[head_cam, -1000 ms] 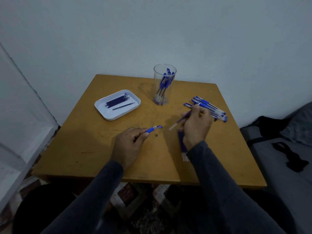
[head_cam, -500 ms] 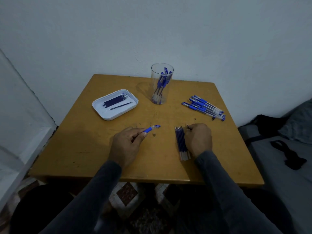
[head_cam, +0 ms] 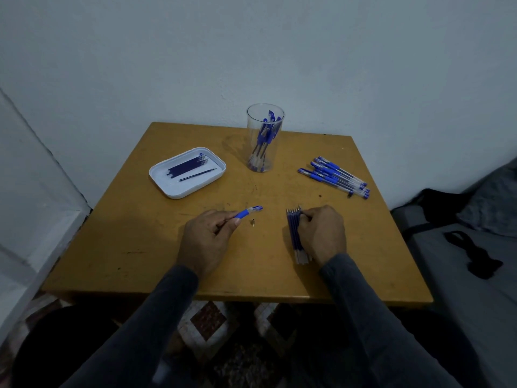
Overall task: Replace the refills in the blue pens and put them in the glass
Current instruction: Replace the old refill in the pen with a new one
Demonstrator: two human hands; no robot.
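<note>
Since half a second ago little has shifted: both hands have kept their places on the table (head_cam: 117, 242), and the right hand (head_cam: 321, 233) has stayed curled over the row of refills (head_cam: 294, 229) it came down to from the loose pens a second ago. Its fingers (head_cam: 305, 219) curl round the tip end of the refills, which lie side by side on the table, tips pointing away from the person; whether 1 refill is pinched out of the row cannot be told.

The left hand (head_cam: 205, 236) pinches an open pen barrel (head_cam: 247, 212) between thumb and forefinger, the blue grip sleeve and clear end sticking out toward the table's middle. A small metal pen tip (head_cam: 253, 223) lies on the table just beside that barrel, between the 2 hands.

At the far edge stands the glass (head_cam: 265, 137), upright, with several blue pens inside, caps up. To its right, well apart, a loose pile of blue pens (head_cam: 334, 176) lies on the table. To its left sits a white tray (head_cam: 167, 186) holding a bundle of dark used refills (head_cam: 187, 167) and 1 more lying apart beside them.
</note>
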